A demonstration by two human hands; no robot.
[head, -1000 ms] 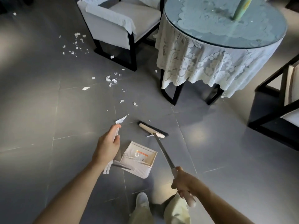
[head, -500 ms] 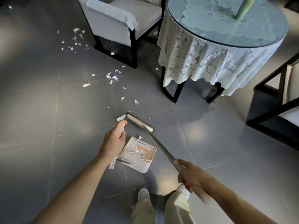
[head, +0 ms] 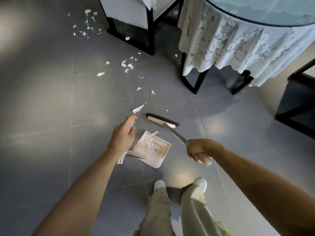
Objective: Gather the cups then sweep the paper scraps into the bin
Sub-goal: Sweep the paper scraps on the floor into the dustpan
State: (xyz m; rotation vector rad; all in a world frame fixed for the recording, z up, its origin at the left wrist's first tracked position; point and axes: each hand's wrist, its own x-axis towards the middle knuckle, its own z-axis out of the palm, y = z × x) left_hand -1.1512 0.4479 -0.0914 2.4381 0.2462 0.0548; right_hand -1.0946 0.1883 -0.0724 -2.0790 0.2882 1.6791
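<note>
Left hand (head: 123,137) fingers wrapped round dustpan (head: 151,148) handle, mouth angled toward broom (head: 162,120) to receive sweepings; right hand (head: 198,149) clenched on its shaft. Paper scraps (head: 127,65) on floor (head: 51,116) beyond bristles, one at pan lip.

The floor (head: 42,108) is smooth grey tile with a soft sheen. The broom (head: 161,121) has a pale, wooden-looking head, dark bristles and a shiny metal shaft. The dustpan (head: 153,160) is white ribbed plastic. The scraps (head: 138,109) are crumpled white paper. Lace cloth (head: 238,48) drapes the glossy glass counter (head: 272,9).
</note>
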